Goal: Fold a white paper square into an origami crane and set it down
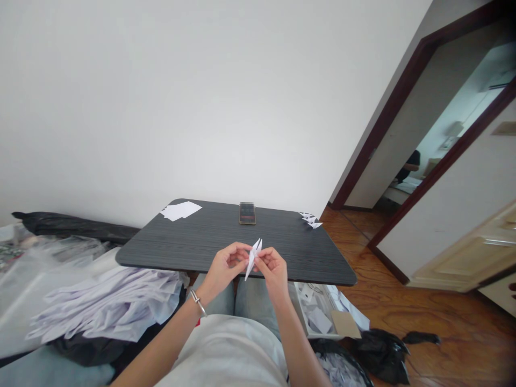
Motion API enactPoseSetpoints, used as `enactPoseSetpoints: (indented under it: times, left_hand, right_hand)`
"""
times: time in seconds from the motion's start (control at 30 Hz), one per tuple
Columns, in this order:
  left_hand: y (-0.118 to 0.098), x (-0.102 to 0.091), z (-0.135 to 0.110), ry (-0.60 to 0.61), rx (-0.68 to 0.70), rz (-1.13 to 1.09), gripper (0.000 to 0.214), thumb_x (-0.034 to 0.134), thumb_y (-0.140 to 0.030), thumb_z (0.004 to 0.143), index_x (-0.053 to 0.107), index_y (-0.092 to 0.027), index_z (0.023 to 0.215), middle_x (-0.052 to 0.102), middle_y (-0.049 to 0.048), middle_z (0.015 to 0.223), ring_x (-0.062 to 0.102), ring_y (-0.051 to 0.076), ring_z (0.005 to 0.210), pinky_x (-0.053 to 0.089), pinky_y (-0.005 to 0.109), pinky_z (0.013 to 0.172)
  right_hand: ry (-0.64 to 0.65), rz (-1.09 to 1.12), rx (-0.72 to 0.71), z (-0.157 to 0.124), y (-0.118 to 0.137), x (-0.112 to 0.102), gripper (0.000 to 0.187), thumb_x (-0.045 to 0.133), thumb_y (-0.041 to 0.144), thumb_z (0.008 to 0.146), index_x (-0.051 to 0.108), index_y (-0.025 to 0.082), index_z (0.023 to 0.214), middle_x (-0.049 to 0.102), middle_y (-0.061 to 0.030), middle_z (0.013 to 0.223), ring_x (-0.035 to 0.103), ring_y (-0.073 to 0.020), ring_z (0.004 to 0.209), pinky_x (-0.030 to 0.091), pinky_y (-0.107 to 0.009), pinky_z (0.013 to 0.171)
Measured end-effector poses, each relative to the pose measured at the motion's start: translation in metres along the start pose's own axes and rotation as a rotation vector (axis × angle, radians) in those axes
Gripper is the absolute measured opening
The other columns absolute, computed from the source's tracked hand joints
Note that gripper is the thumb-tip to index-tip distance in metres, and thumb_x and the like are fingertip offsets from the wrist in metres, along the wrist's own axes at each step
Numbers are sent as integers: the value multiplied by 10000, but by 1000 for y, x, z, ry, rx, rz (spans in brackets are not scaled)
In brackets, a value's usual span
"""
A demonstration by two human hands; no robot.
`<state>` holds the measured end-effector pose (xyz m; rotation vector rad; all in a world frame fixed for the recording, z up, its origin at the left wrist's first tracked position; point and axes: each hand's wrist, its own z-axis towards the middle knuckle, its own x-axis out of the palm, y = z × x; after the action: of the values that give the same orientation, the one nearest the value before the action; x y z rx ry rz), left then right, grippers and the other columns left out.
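Note:
Both my hands are raised over the near edge of a dark table [193, 242]. Between them is a narrow folded white paper piece [253, 258], pointed at both ends and standing nearly upright. My left hand [226, 266] pinches its left side with curled fingers; a metal bracelet sits on that wrist. My right hand [273, 266] pinches its right side. Both hands are closed on the paper.
On the table lie a phone [247, 213] at the far middle, loose white sheets [181, 210] at the far left, and small folded paper figures [310, 219] at the far right. A heap of white paper [108, 306] lies left; black bags [381, 352] and a doorway [419, 161] are right.

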<state>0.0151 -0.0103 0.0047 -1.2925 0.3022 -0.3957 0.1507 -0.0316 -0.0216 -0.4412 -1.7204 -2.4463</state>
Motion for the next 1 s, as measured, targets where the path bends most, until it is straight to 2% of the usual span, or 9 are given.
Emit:
enactPoseSetpoints:
  times: [0.17,0.27,0.47,0.7,0.8,0.9,1.0]
  left_hand:
    - [3,1,1,19,14,-87,287,578,-273,753,504,-144,999,563,10,732,562,112,646,459,207,561]
    - [6,3,4,39,-28,-145,309,599,-281,737,490,-138,988,559,-6,683,556,106,609,433,194,524]
    - [12,3,7,50,-144,-132,252,673,-298,657,505,-112,673,576,-10,601,507,67,512,393,173,489]
    - [18,6,3,143,-264,-100,308,661,-377,647,502,-115,617,611,10,544,532,84,462,423,203,484]
    - [18,7,3,119,-249,-76,318,661,-382,644,485,-122,592,598,-2,507,514,75,422,398,185,443]
    - [17,7,4,101,-237,-68,322,663,-381,642,477,-126,577,581,-12,480,493,66,396,375,173,419]
    - [14,7,4,96,-237,-56,321,677,-375,627,490,-121,571,579,-12,477,487,63,391,370,168,412]
  right_hand:
    - [-40,15,-36,1,2,0,245,662,266,660,431,197,705,523,43,615,503,-85,501,436,-201,475]
    - [-40,25,-66,0,3,1,287,658,244,661,373,204,665,470,62,595,476,-80,495,424,-206,482]
    - [-21,7,-101,-1,3,2,282,623,204,687,345,203,639,439,56,619,445,-82,521,399,-211,495]
    - [-101,27,-137,-1,1,3,211,617,196,696,407,196,678,425,60,631,448,-79,544,404,-196,509]
    - [-117,39,-94,0,0,3,184,616,223,706,443,201,766,469,65,596,472,-82,517,406,-200,505]
    - [-79,33,-2,2,-3,2,241,628,263,694,495,188,880,543,50,581,489,-87,487,387,-199,481]
    - [-33,-40,71,2,-4,1,197,635,312,678,584,139,759,577,12,575,478,-87,476,366,-197,457]
